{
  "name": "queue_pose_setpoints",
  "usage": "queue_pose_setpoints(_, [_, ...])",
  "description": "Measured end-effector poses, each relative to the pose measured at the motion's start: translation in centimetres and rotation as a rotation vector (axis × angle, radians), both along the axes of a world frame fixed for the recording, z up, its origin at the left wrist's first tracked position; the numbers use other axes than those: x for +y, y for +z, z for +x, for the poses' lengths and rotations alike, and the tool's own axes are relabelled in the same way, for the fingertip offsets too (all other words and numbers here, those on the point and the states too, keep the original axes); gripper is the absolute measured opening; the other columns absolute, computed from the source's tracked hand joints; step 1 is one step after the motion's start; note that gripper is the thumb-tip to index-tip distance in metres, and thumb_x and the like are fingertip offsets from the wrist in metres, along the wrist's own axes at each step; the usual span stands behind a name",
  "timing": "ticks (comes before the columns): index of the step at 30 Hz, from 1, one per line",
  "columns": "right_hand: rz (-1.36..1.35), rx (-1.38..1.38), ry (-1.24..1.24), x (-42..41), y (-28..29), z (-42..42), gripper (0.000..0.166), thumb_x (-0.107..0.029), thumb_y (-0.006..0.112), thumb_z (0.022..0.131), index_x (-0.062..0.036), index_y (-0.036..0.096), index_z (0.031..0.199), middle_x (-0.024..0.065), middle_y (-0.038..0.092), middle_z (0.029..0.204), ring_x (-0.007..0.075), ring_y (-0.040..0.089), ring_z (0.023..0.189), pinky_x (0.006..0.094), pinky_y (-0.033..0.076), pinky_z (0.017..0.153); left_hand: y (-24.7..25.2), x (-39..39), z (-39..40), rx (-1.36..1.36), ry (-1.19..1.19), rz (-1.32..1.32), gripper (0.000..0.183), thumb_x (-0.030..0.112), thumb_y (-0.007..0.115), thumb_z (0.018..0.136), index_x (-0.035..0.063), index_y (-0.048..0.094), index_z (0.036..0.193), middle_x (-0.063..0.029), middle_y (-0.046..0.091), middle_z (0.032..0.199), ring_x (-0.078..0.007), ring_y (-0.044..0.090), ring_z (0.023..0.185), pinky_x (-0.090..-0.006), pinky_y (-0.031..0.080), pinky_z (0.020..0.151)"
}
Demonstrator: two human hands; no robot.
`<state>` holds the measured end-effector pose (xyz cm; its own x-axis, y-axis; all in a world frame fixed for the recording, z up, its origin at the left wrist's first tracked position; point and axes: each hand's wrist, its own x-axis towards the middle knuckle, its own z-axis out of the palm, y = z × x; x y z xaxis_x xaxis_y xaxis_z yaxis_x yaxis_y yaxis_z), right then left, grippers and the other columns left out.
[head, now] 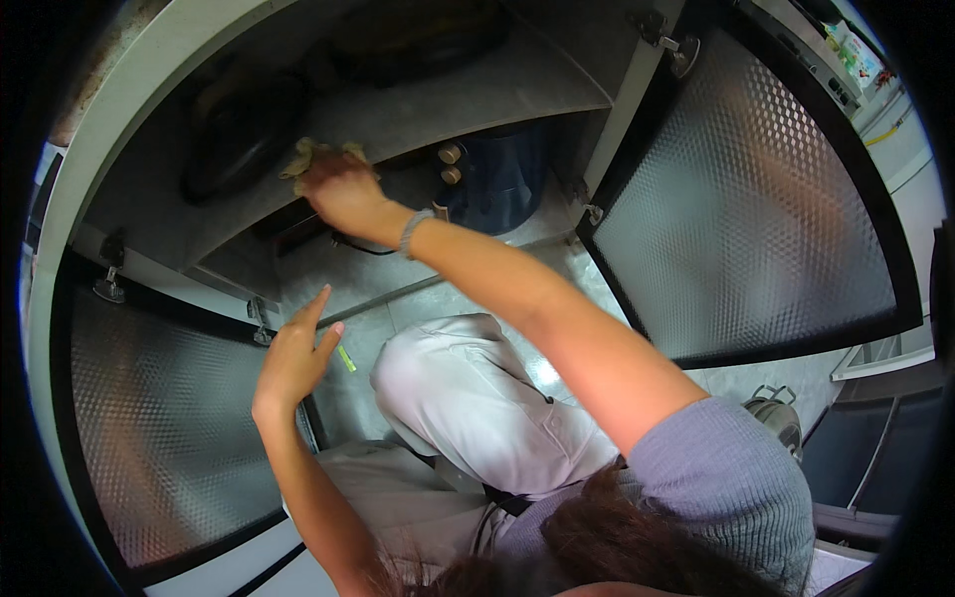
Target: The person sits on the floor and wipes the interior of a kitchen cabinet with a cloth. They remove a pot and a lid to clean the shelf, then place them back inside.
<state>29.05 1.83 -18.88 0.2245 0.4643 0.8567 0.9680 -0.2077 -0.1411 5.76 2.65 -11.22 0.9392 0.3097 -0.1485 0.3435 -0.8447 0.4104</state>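
My right hand (339, 183) presses a yellowish cloth (302, 166) against the upper shelf (440, 123) of an open low cabinet, near the shelf's front edge. The hand is slightly blurred. Just left of it on that shelf is a dark, rounded object (239, 142), too shadowed to name. My left hand (295, 358) is raised in front of the cabinet with nothing in it, thumb and fingers apart, close to the left door. Below the shelf stands a dark blue appliance with two gold-coloured knobs (500, 179), and a black cord (362, 245) lies to its left.
Textured glass doors with black frames stand open at the left (171, 418) and right (761, 216). A small yellow-green strip (347, 359) lies on the tiled floor beside my knee (433, 366). A metal pot with handles (776, 418) sits at the right. Another dark object (418, 37) is deeper on the shelf.
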Motion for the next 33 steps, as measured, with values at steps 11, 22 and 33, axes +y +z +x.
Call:
queue_pose_setpoints(11, [-0.131,-0.180,-0.388,-24.1,-0.1,13.9,0.008,-0.011,0.061,0.077,-0.0083,0.068,0.082,0.0113,0.065,0.085,0.0289,0.061,0.083,0.0417,0.048,0.072,1.4,-0.7,-1.1,-0.098,-0.022,-0.018,0.050,0.022,0.057,0.089,0.0035,0.043,0.134,-0.0230,0.049,0.130,-0.0366,0.046,0.122,-0.0376,0.037,0.100])
queue_pose_setpoints(22, [0.119,0.020,-0.506,-16.5,-2.9,10.1,0.012,-0.009,0.056,0.077,-0.0029,0.063,0.085,0.0190,0.059,0.091,0.0355,0.053,0.091,0.0479,0.039,0.086,1.9,-0.3,-2.5,-0.130,0.004,-0.014,0.050,0.023,0.057,0.089,0.0038,0.044,0.134,-0.0219,0.049,0.130,-0.0354,0.046,0.122,-0.0372,0.037,0.101])
queue_pose_setpoints(33, [0.032,-0.012,0.053,-5.5,-0.7,1.1,0.015,-0.011,0.063,0.074,-0.0079,0.063,0.088,0.0094,0.060,0.091,0.0300,0.056,0.091,0.0416,0.045,0.083,1.9,-0.5,-2.8,-0.096,0.013,-0.058,0.050,0.023,0.056,0.090,0.0048,0.042,0.135,-0.0231,0.049,0.131,-0.0372,0.045,0.124,-0.0377,0.035,0.102])
